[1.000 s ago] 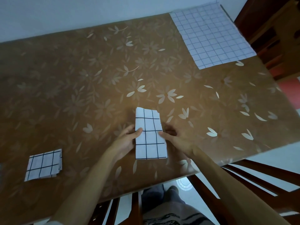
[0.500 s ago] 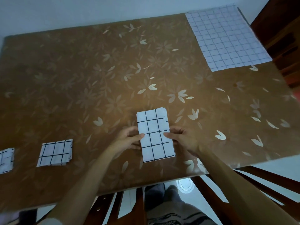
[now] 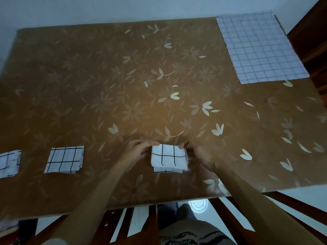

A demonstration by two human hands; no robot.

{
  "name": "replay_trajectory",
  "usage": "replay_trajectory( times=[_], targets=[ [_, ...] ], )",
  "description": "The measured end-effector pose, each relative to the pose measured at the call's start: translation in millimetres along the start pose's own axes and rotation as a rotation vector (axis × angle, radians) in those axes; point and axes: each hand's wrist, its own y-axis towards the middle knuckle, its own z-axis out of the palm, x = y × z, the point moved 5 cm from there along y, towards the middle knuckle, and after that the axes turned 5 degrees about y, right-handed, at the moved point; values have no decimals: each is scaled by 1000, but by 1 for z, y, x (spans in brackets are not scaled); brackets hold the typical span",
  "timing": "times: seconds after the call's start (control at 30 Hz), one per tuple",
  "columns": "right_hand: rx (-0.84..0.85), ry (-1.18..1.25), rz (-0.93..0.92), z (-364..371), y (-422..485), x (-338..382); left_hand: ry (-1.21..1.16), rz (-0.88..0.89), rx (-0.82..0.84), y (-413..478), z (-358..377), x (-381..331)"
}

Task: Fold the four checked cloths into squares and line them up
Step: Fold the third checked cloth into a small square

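White black-checked cloth [image 3: 169,159], folded square, pinched at far corners by left hand [image 3: 139,151] and right hand [image 3: 199,154]; next, probably slide it into line.

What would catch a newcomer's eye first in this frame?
The left hand and right hand pinch the far corners of a folded cloth near the front edge of the table. To its left lie a folded square and, cut off by the frame, a second square. A large spread cloth covers the far right corner.
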Motion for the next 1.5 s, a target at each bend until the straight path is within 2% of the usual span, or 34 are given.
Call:
replay_trajectory(
  times=[0.13,0.3,0.47,0.57,0.63,0.7,0.87,0.97,1.07,1.17,1.27,1.33,1.37,1.43,1.5],
  targets=[
    [15,-58,-61,5,8,-1,157,117,-31,-1,-8,3],
    [84,-151,-145,19,14,2,119,176,-65,-3,-17,5],
    [50,-114,-158,30,20,4,-9,58,-94,-5,-21,17],
    [44,-60,-163,35,24,7,-89,-82,9,-10,-16,26],
    [33,-35,-157,38,27,8,-51,-73,29,-12,-15,29],
    [53,-30,-121,43,28,8,-69,-37,-28,-10,-18,31],
    [128,-201,-102,50,29,4,-65,-24,-111,-3,-30,35],
    [79,-316,-116,52,32,3,124,43,-156,0,-40,35],
    [54,-623,-128,57,29,2,495,181,-285,-1,-45,31],
    [-23,-826,-183,63,26,1,819,361,-424,-11,-30,24],
    [-83,-971,-279,69,24,1,1222,619,-569,-19,-11,21],
    [-149,-1064,-389,71,21,6,1362,776,-546,-17,-3,26],
    [-167,-1115,-471,74,20,9,1428,803,-480,-13,0,33],
    [-159,-1192,-647,85,18,13,1517,747,-332,-4,4,46],
    [-137,-1251,-802,98,22,9,1531,652,-255,2,1,57]
  ],
)
